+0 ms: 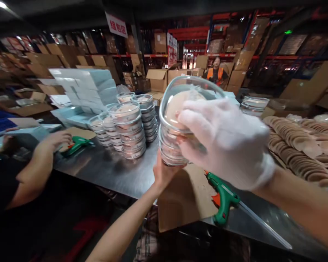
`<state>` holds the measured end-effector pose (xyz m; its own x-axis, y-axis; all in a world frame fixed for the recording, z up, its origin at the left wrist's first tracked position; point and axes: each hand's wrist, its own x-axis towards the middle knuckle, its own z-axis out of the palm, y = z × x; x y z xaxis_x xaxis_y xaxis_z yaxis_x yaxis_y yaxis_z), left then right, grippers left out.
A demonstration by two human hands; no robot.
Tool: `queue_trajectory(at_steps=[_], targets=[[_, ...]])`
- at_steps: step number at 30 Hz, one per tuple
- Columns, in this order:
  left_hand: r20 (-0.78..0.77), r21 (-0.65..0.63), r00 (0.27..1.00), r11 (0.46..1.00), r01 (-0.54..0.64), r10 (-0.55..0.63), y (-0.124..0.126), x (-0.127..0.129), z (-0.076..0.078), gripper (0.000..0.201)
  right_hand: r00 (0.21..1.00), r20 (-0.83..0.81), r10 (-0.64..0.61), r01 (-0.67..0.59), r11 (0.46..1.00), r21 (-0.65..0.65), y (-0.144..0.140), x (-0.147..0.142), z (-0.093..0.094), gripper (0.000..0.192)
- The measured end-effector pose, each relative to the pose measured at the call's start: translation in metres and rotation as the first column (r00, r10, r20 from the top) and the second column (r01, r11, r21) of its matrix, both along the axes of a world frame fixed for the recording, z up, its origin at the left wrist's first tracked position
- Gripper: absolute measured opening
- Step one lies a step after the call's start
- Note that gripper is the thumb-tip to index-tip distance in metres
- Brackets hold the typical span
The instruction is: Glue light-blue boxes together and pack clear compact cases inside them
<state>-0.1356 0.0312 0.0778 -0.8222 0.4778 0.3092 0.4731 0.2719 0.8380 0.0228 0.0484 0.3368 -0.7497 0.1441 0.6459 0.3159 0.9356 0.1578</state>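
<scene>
My left hand is bare and supports a stack of clear round containers from below, its fingers partly hidden behind them. In its white glove, my right hand curls its fingers against the top clear container, which is tilted up on the stack and has a beige disc in it. Below my right hand, a green glue gun with a clear glue stick in it lies partly on a sheet of cardboard.
Several more stacks of containers stand left of centre, near pale blue boxes. Rows of beige discs lie at right. A co-worker's arm reaches beside another green glue gun. A person in an orange vest is farther back.
</scene>
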Motion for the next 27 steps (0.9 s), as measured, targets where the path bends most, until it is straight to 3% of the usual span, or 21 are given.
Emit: queue_trajectory(at_steps=[3,9,13,16,18,19,21,23,25,27], targets=[[0.042,0.002,0.995,0.996,-0.088,0.088,0.008,-0.052,-0.006,0.122,0.998,0.025,0.065,-0.066,0.998,0.021,0.026,-0.069,-0.027,0.036],[0.148,-0.035,0.974,0.985,-0.168,0.172,0.052,-0.128,-0.040,0.115,0.990,-0.015,0.140,-0.139,0.951,-0.276,0.121,-0.201,-0.088,0.032],[0.217,-0.052,0.954,0.978,-0.201,0.207,0.082,-0.155,-0.055,0.115,0.975,-0.028,0.219,-0.217,0.932,-0.290,0.160,-0.254,-0.117,0.046],[0.233,-0.041,0.941,0.969,-0.242,0.245,0.090,-0.160,-0.066,0.122,0.952,-0.192,0.240,-0.295,0.888,-0.353,0.169,-0.268,-0.159,0.075],[0.200,-0.012,0.947,0.967,-0.256,0.253,0.083,-0.160,-0.077,0.124,0.926,-0.331,0.183,-0.339,0.790,-0.511,0.173,-0.266,-0.202,0.105],[0.142,0.038,0.954,0.961,-0.273,0.265,0.076,-0.162,-0.083,0.121,0.927,-0.348,0.142,-0.343,0.699,-0.627,0.175,-0.263,-0.225,0.117],[-0.016,0.188,0.940,0.925,-0.331,0.340,0.056,-0.173,-0.094,0.109,0.946,-0.311,0.088,-0.317,0.436,-0.842,0.180,-0.258,-0.269,0.139],[-0.120,0.326,0.867,0.844,-0.426,0.484,0.035,-0.197,-0.098,0.101,0.957,-0.272,0.098,-0.289,0.261,-0.921,0.183,-0.257,-0.301,0.149],[-0.146,0.343,0.844,0.827,-0.446,0.516,0.020,-0.229,-0.094,0.112,0.950,-0.278,0.140,-0.301,0.188,-0.935,0.183,-0.263,-0.316,0.148],[-0.181,0.317,0.870,0.864,-0.390,0.459,0.014,-0.256,-0.086,0.122,0.937,-0.312,0.160,-0.335,0.149,-0.930,0.179,-0.269,-0.318,0.138]])
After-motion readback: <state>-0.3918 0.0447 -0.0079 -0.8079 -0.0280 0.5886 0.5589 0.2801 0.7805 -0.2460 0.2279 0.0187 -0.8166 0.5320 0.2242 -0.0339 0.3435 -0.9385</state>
